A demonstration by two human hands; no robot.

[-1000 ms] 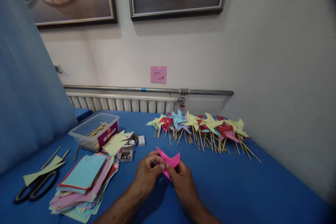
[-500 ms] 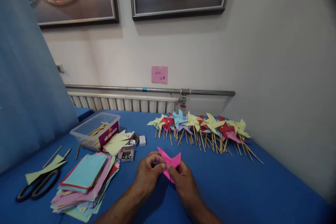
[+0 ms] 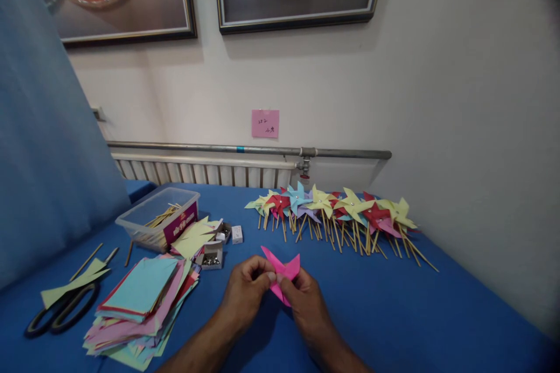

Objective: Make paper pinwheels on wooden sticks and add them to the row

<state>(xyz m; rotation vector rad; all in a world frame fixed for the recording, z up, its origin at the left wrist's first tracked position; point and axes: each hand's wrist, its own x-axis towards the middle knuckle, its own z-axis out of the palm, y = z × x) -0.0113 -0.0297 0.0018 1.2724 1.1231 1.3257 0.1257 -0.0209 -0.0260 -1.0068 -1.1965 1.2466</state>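
The left hand [image 3: 247, 288] and right hand [image 3: 306, 303] were both pinched on a pink paper [image 3: 291, 268] held above the desk [image 3: 376, 309]; it looked partly folded, with no stick showing on it. To the left lay a paper stack [image 3: 140, 288], and a green scrap [image 3: 72, 285] partly covered the scissors [image 3: 56, 326]. Farther off sat an open pin box [image 3: 213, 266], a stick tub [image 3: 181, 224] and many seemingly finished pinwheels [image 3: 321, 202].

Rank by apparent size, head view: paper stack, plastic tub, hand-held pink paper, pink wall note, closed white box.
1. Paper stack (nearer the camera than the tub, so true size unsure)
2. Plastic tub
3. Hand-held pink paper and pink wall note: too close to rank, paper partly hidden
4. Closed white box
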